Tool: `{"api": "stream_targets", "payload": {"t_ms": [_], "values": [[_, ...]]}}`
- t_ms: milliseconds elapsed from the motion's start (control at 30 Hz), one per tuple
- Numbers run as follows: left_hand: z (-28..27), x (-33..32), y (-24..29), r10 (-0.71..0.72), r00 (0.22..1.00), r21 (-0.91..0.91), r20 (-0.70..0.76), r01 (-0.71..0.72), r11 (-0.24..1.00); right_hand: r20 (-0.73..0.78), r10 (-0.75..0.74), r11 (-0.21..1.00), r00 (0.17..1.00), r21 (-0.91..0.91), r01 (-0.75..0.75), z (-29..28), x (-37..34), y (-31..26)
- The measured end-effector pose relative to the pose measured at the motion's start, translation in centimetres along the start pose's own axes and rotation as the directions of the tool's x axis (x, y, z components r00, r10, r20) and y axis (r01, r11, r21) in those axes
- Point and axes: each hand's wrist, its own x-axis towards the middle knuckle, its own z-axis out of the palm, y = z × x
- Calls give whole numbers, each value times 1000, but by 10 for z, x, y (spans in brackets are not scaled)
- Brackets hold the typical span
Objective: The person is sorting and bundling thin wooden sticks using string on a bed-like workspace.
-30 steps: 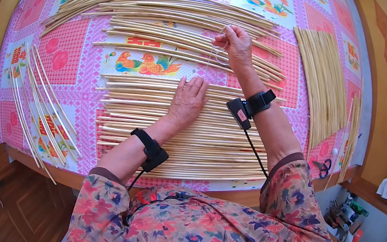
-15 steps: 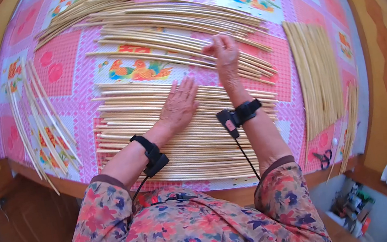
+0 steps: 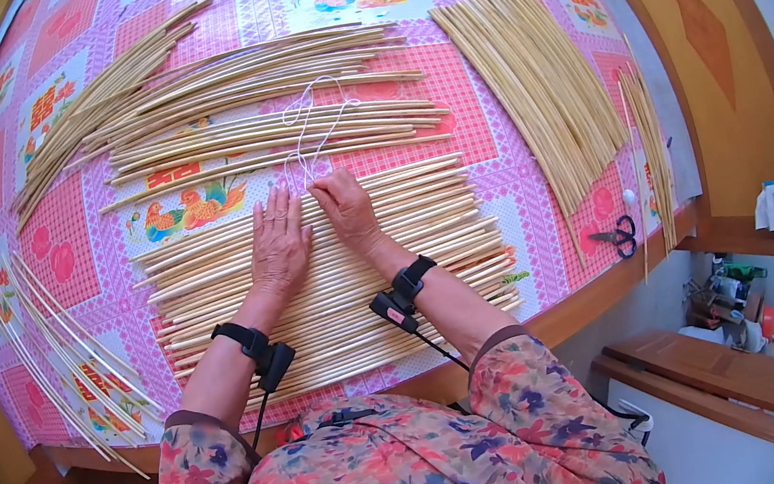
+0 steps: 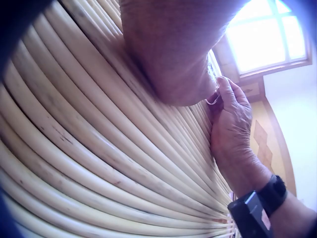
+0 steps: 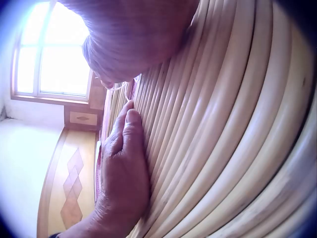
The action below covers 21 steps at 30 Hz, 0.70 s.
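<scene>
Pale sticks (image 3: 336,301) lie side by side in a wide row before the person in the head view. The left hand (image 3: 280,247) rests flat on their upper part, fingers straight and close together. Just right of it, the right hand (image 3: 349,212) pinches a thin white string (image 3: 306,166) at the top edge of the row. Loops of the string trail over loose sticks above. In the left wrist view the right hand (image 4: 232,124) has thumb and fingers together on the string. The right wrist view shows the left hand (image 5: 125,168) lying along the sticks.
Loose stick bundles (image 3: 250,81) lie across the far side of the patterned tablecloth (image 3: 472,76). A flat stick mat (image 3: 540,86) is at the right, with scissors (image 3: 621,235) near the table edge. Thin white sticks (image 3: 72,363) lie at the left.
The right hand has come down and left, from over the far sticks to beside the left hand, with the string. The head view has shifted to the right.
</scene>
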Motion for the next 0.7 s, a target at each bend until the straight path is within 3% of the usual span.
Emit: {"api": "stream_targets", "payload": {"t_ms": [133, 200, 267, 333, 433, 500, 700], "values": [[0, 3, 0, -8, 1000, -6, 4, 8, 1000, 20, 34, 999, 999, 9, -34, 0, 2, 5], [-3, 2, 0, -6, 1000, -43, 12, 7, 999, -20, -21, 999, 1000, -30, 20, 4, -1, 9], [2, 0, -4, 6, 1000, -85, 2, -6, 996, 14, 55, 997, 998, 49, -55, 7, -3, 13], [6, -1, -6, -4, 1000, -136, 2, 4, 991, -3, 10, 1000, 1000, -8, -10, 7, -4, 16], [14, -4, -11, 45, 996, -162, -78, -58, 985, 0, 10, 1000, 1000, -2, -10, 8, -4, 18], [9, -2, -10, 5, 998, -74, -66, -10, 997, -1, -41, 999, 999, -12, 41, 6, 0, 14], [5, -3, -7, 11, 996, -81, -86, -18, 997, 27, 53, 999, 998, 3, -53, 6, 3, 14]]}}
